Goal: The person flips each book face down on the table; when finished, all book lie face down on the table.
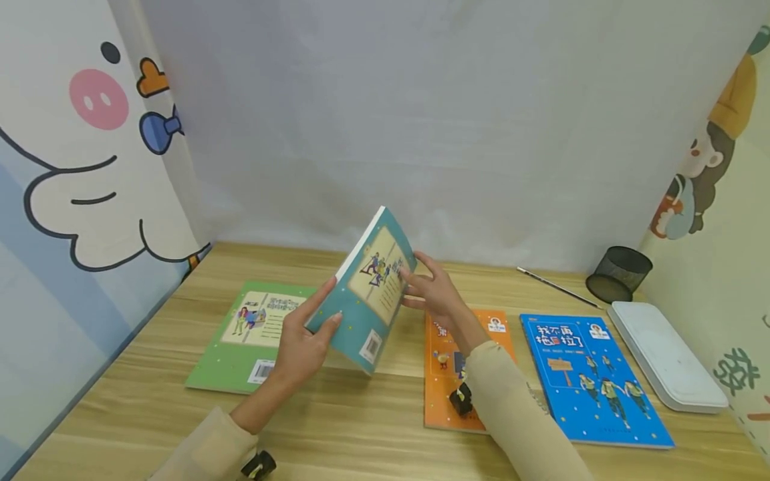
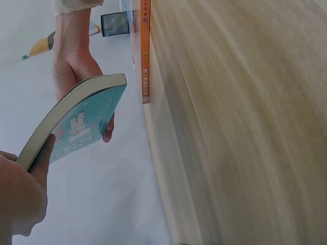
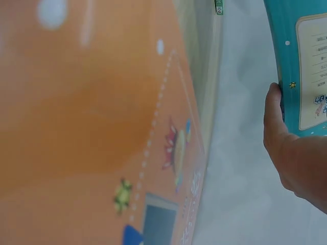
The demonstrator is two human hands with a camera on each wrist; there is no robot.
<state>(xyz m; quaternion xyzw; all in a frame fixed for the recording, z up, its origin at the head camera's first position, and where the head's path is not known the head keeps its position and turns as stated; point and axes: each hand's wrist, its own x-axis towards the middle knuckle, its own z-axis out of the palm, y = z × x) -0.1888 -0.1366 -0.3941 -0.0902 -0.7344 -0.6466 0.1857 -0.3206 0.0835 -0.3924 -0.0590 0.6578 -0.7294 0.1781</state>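
Observation:
A teal paperback book (image 1: 344,339) is held up off the table, tilted, its back cover with a picture panel and barcode facing me. My left hand (image 1: 303,344) grips its page-edge side, thumb on the back cover and fingers behind. At the opposite edge my right hand (image 1: 438,292) holds the book between thumb and fingers. The left wrist view shows the book's pages (image 2: 66,104) slightly bowed between both hands. A green book (image 1: 225,364) lies back cover up at the left, partly hidden. Below my right forearm is an orange book (image 1: 438,407), partly covered by the sleeve.
Right of the orange book lies a blue book (image 1: 556,394), cover up. Beyond it are a white flat box-like device (image 1: 664,354), a pencil (image 1: 556,286) and a black mesh pen holder (image 1: 619,274). A pale curtain (image 1: 451,133) hangs behind the wooden table (image 1: 361,427).

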